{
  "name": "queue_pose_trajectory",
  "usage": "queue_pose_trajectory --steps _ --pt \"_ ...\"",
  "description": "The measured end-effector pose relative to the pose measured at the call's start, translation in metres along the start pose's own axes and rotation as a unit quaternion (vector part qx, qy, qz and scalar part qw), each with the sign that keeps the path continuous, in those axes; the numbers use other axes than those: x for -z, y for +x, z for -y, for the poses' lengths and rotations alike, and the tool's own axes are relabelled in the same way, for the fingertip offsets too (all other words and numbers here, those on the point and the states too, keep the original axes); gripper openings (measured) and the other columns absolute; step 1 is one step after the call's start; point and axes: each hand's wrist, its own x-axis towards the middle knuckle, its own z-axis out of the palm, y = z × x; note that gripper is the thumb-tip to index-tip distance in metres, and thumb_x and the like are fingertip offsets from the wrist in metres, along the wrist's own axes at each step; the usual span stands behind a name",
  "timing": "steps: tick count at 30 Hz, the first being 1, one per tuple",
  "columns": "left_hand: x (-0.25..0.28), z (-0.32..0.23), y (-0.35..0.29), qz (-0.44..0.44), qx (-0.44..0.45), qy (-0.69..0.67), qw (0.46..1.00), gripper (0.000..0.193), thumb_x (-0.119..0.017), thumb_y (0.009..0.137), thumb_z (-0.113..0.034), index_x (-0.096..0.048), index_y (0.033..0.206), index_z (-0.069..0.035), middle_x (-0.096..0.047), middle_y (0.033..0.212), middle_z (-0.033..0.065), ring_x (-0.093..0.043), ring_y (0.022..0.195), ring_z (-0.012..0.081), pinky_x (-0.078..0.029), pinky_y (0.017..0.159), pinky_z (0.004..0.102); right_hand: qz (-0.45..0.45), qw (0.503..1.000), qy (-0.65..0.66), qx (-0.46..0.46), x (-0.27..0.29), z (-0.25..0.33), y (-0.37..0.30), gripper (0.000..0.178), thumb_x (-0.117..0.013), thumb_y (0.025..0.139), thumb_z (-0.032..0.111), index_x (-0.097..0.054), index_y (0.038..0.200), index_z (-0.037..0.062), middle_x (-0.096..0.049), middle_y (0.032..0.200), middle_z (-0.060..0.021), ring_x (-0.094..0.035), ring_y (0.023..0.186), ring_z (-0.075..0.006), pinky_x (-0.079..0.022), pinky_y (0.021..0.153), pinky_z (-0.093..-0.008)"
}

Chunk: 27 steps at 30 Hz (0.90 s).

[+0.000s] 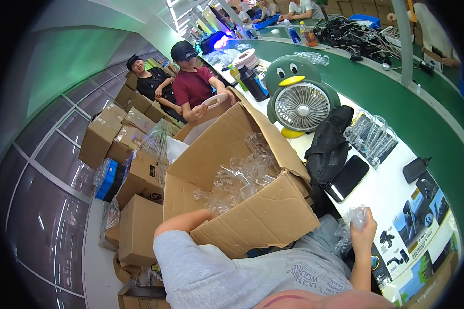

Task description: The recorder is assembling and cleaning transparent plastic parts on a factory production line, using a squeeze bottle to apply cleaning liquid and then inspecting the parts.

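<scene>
A large open cardboard box (252, 216) stands tilted in front of me, partly filled with clear plastic pieces (242, 177). My left arm reaches over its near edge, and my left hand (206, 213) is down by these pieces. The front wall of the box hides its fingers. On the right, beside the white table edge, my right hand (364, 232) is closed around a clear plastic piece (353, 221). Its exact shape cannot be made out.
A penguin-shaped fan (302, 98), a black mesh bag (330, 144), a phone (347, 178) and more clear plastic parts (371, 136) lie on the white table (366, 198). Beyond runs a green conveyor (428, 123). Stacked cartons (139, 226) stand left; two people (196, 82) are ahead.
</scene>
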Motion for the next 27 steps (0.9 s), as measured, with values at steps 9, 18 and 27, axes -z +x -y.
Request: queue_pose_trajectory --steps 9,18,27 --pt "0.052 0.001 -0.03 0.061 0.05 -0.071 0.994 0.049 -0.067 0.074 -0.021 -0.053 0.119 -0.009 -0.059 0.108 0.0141 -0.058 0.095 0.0285 -0.053 0.071 0.0388 0.011 0.999 -0.013 0.028 -0.009 0.003 0.005 0.018 -0.056 0.065 -0.005 -0.053 0.082 -0.0004 -0.059 0.07 -0.0162 -0.062 0.066 -0.0304 -0.046 0.061 -0.0305" --pt "0.145 -0.064 -0.079 -0.338 -0.059 -0.066 0.937 0.024 -0.063 0.073 -0.016 -0.065 0.093 -0.002 -0.066 0.082 0.0138 -0.065 0.076 0.0227 -0.051 0.067 0.0356 0.004 1.0 -0.02 0.008 0.003 0.0 0.002 0.018 -0.061 0.066 0.0 -0.056 0.084 0.0024 -0.06 0.071 -0.0161 -0.062 0.068 -0.0322 -0.046 0.061 -0.0326" --pt "0.168 -0.08 -0.101 -0.468 -0.268 -0.392 0.746 0.027 -0.048 0.089 -0.025 -0.062 0.097 -0.003 -0.062 0.085 0.0037 -0.059 0.071 0.0164 -0.048 0.062 0.0312 0.016 0.998 -0.049 0.03 0.004 -0.009 0.0 0.022 -0.061 0.069 0.005 -0.058 0.091 0.0045 -0.061 0.076 -0.0168 -0.062 0.071 -0.0319 -0.047 0.063 -0.0326"
